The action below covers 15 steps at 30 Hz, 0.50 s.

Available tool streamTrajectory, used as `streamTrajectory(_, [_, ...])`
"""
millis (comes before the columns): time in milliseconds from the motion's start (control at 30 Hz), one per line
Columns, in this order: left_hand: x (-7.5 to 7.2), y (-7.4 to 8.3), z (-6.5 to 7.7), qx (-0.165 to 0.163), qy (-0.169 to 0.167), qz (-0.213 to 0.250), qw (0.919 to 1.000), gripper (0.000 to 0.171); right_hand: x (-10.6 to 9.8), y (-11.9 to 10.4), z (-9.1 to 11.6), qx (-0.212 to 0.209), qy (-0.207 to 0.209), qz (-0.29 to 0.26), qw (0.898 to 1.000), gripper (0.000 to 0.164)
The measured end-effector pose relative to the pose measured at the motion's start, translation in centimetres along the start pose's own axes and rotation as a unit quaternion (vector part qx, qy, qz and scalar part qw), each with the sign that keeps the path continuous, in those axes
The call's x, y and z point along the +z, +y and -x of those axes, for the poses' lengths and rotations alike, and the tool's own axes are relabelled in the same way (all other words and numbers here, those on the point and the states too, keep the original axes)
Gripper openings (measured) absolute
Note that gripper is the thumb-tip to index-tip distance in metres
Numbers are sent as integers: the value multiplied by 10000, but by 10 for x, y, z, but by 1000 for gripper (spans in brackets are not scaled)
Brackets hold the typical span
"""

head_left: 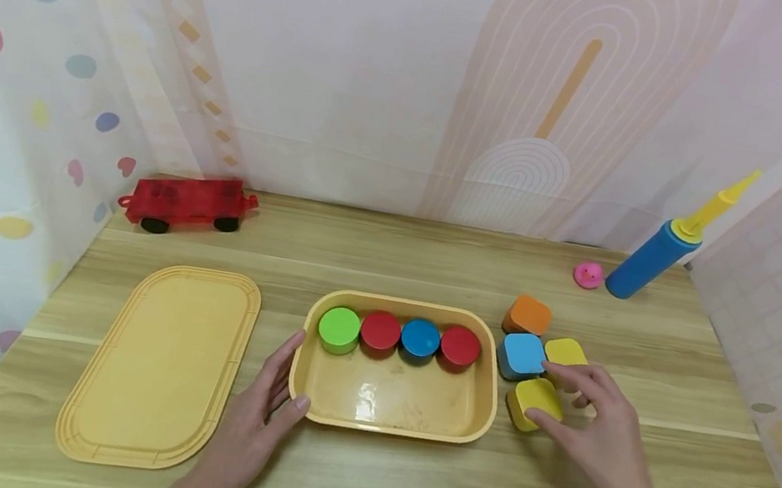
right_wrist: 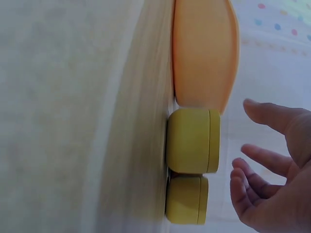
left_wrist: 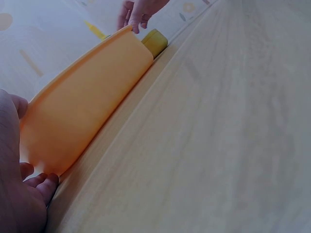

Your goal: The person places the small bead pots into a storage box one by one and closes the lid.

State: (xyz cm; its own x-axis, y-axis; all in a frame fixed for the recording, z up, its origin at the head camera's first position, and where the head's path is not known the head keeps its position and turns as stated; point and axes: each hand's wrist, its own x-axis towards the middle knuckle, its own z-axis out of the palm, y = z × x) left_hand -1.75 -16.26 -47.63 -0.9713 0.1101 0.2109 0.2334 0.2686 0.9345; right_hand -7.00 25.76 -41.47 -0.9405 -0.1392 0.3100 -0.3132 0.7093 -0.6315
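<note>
A shallow yellow plastic box (head_left: 382, 403) sits mid-table, with a green round piece (head_left: 339, 330), a blue round piece (head_left: 419, 341) and two red round pieces (head_left: 380, 333) lined along its far side. My left hand (head_left: 253, 417) holds the box's left end, thumb at the near corner and fingers along the side. Over the square pieces to the right hovers my right hand (head_left: 597, 435), thumb and fingers apart, holding nothing. Beneath it is a near yellow square piece (head_left: 536, 402); a blue square piece (head_left: 523, 356), another yellow square piece (head_left: 566, 352) and an orange one (head_left: 528, 314) lie beyond.
A flat yellow lid (head_left: 164, 362) lies on the left of the wooden table. Behind it stands a red toy wagon (head_left: 186, 202) with black wheels. At the back right are a pink rubber toy (head_left: 589, 274) and a blue and yellow hand pump (head_left: 654, 258), upright but leaning in view.
</note>
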Motion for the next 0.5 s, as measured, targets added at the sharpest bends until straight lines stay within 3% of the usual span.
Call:
streamTrajectory(233, [0,-2,0,-38,-3,30,10000,73,-7,9,2,281,-649,24,9975,49])
streamTrajectory(500, [0,-5,1,-95,-53,41,9999,74,-9,19,1,288,-947,-2,9951,50])
